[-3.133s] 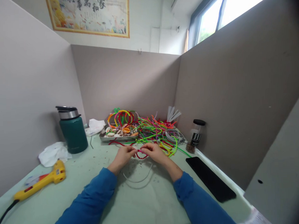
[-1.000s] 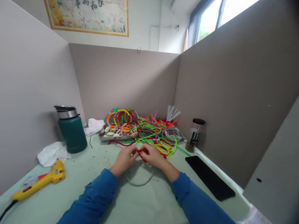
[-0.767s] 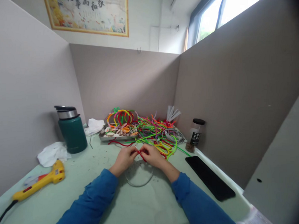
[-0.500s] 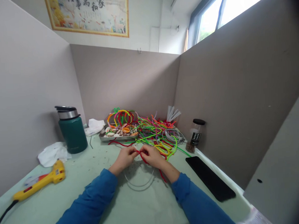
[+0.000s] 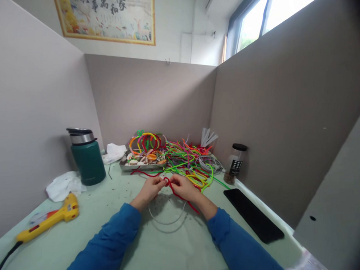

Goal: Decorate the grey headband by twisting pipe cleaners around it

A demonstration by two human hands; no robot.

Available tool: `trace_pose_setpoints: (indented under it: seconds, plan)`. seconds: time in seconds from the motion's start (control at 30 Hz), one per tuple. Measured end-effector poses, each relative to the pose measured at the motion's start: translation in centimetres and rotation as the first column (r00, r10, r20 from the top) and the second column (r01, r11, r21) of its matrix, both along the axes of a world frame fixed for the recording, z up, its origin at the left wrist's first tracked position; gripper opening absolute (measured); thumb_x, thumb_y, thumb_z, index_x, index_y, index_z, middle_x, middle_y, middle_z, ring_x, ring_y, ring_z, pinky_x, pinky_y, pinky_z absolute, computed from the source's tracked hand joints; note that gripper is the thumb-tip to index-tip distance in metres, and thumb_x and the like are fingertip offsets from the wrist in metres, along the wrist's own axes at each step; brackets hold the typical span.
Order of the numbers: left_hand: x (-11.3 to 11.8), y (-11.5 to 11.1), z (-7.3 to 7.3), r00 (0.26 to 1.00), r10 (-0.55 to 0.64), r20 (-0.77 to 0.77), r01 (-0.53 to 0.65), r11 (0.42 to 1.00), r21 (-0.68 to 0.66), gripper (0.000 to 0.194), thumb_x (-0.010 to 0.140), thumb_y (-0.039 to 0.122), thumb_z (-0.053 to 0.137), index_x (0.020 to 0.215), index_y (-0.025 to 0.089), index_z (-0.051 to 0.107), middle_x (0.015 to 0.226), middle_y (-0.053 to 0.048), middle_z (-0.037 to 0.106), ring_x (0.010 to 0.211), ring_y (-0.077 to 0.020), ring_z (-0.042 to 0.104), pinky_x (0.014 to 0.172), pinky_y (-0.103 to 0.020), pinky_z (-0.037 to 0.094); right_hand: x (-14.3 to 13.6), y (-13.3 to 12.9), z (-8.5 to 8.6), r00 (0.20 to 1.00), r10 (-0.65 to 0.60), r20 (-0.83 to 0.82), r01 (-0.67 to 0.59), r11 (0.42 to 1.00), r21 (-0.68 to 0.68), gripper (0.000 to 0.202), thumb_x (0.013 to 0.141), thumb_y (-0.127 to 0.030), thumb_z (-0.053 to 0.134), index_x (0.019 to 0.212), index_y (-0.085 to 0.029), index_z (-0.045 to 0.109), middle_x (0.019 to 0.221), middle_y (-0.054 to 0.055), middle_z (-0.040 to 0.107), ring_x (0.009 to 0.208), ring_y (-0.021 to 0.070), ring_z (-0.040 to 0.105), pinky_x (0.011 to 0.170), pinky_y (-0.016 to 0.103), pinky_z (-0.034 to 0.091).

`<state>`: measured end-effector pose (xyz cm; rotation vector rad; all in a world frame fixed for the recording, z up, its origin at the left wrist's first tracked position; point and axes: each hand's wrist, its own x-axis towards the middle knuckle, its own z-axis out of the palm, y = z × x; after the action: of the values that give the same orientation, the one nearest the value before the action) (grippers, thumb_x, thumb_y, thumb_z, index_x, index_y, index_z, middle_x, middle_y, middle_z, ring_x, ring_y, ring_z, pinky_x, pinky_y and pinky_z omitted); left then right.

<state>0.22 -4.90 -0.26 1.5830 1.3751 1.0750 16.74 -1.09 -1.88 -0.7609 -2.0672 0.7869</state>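
Close together over the middle of the table, both hands pinch at a red pipe cleaner [image 5: 179,196] and a thin pale wire ring [image 5: 168,223]. My left hand [image 5: 150,191] is closed with thumb and forefinger on the ring where the red stem bends round it. Against it, my right hand [image 5: 184,188] is closed at the same spot. The red stem's free end trails down to the right across my right hand. Below the hands hangs the lower arc of the ring; its upper part is hidden by the fingers.
Behind the hands are a metal tray [image 5: 143,167] of shells and a heap of coloured pipe cleaners [image 5: 188,156]. Leftward stand a green bottle [image 5: 88,161], crumpled tissue [image 5: 65,186] and a yellow glue gun [image 5: 52,220]. Rightward are a lidded jar [image 5: 235,164] and a black flat object [image 5: 253,214].
The red pipe cleaner's loop now shows above the fingertips, and its tail has swung up and lies over my right hand. The hands have barely shifted.
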Motion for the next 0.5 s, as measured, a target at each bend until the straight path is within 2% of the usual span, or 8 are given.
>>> trace_pose_setpoints:
  seconds: [0.23, 0.5]
  plan:
    - [0.18, -0.12, 0.08, 0.998, 0.035, 0.047, -0.032, 0.997, -0.067, 0.046, 0.065, 0.06, 0.055, 0.068, 0.014, 0.057, 0.042, 0.01, 0.026, 0.032, -0.005, 0.027, 0.034, -0.02, 0.023, -0.01, -0.24, 0.22, 0.998, 0.048, -0.045, -0.05, 0.997, -0.053, 0.011, 0.077, -0.02, 0.05, 0.08, -0.015, 0.059, 0.065, -0.002, 0.053, 0.056, 0.0084, 0.045, 0.05, 0.018, 0.033]
    - [0.32, 0.21, 0.03, 0.991, 0.117, -0.069, -0.124, 0.987, -0.102, 0.044, 0.069, 0.057, 0.052, 0.064, 0.013, 0.059, 0.039, 0.009, 0.028, 0.028, -0.0058, 0.028, 0.033, -0.021, 0.023, 0.07, -0.51, 0.3, 0.997, 0.067, -0.043, -0.07, 0.995, -0.075, 0.012, 0.076, -0.018, 0.049, 0.079, -0.016, 0.06, 0.063, -0.003, 0.052, 0.054, 0.0078, 0.042, 0.049, 0.017, 0.03]
